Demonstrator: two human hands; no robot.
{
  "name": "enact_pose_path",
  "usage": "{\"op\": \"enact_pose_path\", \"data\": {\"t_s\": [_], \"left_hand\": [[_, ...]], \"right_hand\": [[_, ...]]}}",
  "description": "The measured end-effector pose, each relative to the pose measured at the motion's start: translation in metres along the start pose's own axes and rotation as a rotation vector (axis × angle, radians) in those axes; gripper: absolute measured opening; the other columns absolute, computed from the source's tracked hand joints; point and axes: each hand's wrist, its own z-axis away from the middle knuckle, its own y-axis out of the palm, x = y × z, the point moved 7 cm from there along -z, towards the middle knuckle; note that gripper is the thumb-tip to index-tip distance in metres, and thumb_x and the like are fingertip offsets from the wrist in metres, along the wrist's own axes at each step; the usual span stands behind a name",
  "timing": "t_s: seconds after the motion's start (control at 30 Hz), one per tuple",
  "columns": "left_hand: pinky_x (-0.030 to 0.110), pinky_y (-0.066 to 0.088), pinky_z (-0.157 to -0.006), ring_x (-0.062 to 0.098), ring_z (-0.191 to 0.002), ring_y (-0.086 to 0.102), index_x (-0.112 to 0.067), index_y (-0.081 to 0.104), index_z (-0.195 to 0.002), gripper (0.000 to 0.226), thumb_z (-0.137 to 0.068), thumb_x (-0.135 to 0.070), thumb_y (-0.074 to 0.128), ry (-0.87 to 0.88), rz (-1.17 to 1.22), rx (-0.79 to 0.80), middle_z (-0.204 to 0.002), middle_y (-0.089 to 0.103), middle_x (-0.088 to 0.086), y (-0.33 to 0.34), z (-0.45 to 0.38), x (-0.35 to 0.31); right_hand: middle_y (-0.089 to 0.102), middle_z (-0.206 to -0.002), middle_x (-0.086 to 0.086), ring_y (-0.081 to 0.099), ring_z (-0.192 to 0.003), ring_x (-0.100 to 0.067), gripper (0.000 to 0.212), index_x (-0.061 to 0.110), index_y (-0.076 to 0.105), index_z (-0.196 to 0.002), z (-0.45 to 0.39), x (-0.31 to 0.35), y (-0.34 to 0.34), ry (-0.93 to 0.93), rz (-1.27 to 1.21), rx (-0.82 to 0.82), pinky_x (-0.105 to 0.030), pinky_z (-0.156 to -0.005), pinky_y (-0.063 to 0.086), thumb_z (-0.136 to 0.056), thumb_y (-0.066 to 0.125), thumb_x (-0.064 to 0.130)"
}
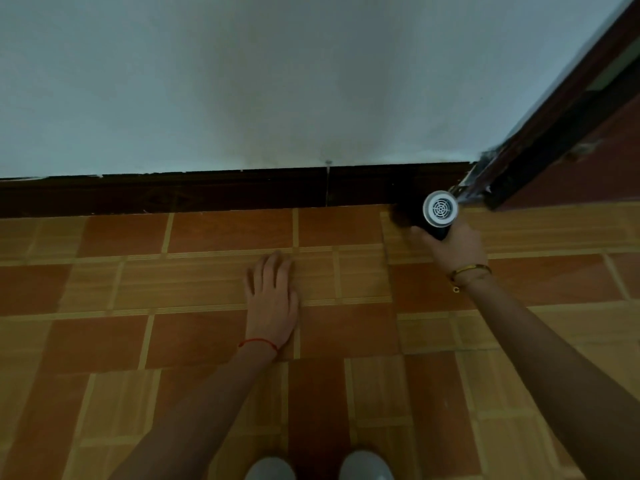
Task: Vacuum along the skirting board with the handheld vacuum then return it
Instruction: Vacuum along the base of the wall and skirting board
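Two pale shoe toes (318, 467) sit nearest; left hand (272, 296) lies flat, fingers straight, on the orange tiled floor (194, 341); right hand (453, 249) grips the black handheld vacuum (434, 216), round white grille facing up, nose against the dark glossy skirting board (207, 194) beside the door frame (540, 133).

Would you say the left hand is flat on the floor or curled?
Flat: the left hand lies palm down on the tiled floor, fingers straight.
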Motion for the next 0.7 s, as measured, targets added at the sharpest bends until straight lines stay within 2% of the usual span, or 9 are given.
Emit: {"op": "enact_pose_path", "data": {"t_s": [0.07,0.23,0.33,0.53,0.7], "left_hand": [[0.061,0.023,-0.117,0.032,-0.141,0.035,-0.015,0.047,-0.139,0.048,-0.095,-0.028,0.031,0.023,0.010,0.010,-0.147,0.043,0.011,0.005,-0.001,-0.011],[0.060,0.023,-0.117,0.032,-0.140,0.036,-0.015,0.047,-0.140,0.049,-0.095,-0.026,0.032,0.063,0.041,0.018,-0.146,0.044,0.011,0.013,-0.001,-0.036],[0.061,0.025,-0.116,0.033,-0.140,0.037,-0.015,0.046,-0.140,0.048,-0.095,-0.026,0.032,0.101,0.041,0.023,-0.145,0.045,0.012,0.016,0.000,-0.043],[0.060,0.023,-0.117,0.032,-0.140,0.037,-0.015,0.045,-0.141,0.049,-0.095,-0.026,0.033,0.094,0.027,0.017,-0.145,0.044,0.011,0.018,0.001,-0.039],[0.062,0.027,-0.114,0.032,-0.137,0.038,-0.015,0.046,-0.140,0.050,-0.093,-0.025,0.034,0.079,0.020,-0.004,-0.144,0.045,0.011,0.013,0.005,-0.031]], "right_hand": [[0.069,-0.100,-0.012,0.063,-0.097,-0.028,0.051,0.008,0.062,-0.111,-0.001,-0.004,-0.004,-0.002,-0.016,0.023,-0.027,-0.071,0.039,-0.078,0.071,0.046],[0.068,-0.098,-0.022,0.063,-0.094,-0.037,0.052,0.001,0.062,-0.103,-0.005,-0.030,-0.034,0.172,0.044,-0.164,-0.032,-0.065,0.040,-0.081,0.067,0.048],[0.068,-0.094,-0.023,0.064,-0.091,-0.039,0.052,0.000,0.063,-0.096,-0.006,-0.040,-0.039,0.212,0.063,-0.181,-0.033,-0.062,0.039,-0.081,0.066,0.050],[0.069,-0.096,-0.015,0.064,-0.092,-0.031,0.048,0.006,0.064,-0.103,-0.005,-0.027,-0.026,0.079,-0.024,-0.037,-0.028,-0.067,0.040,-0.079,0.069,0.048],[0.068,-0.103,-0.021,0.063,-0.097,-0.036,0.052,0.002,0.061,-0.107,-0.002,-0.033,-0.035,0.234,0.022,-0.190,-0.032,-0.066,0.041,-0.081,0.066,0.047]]}}
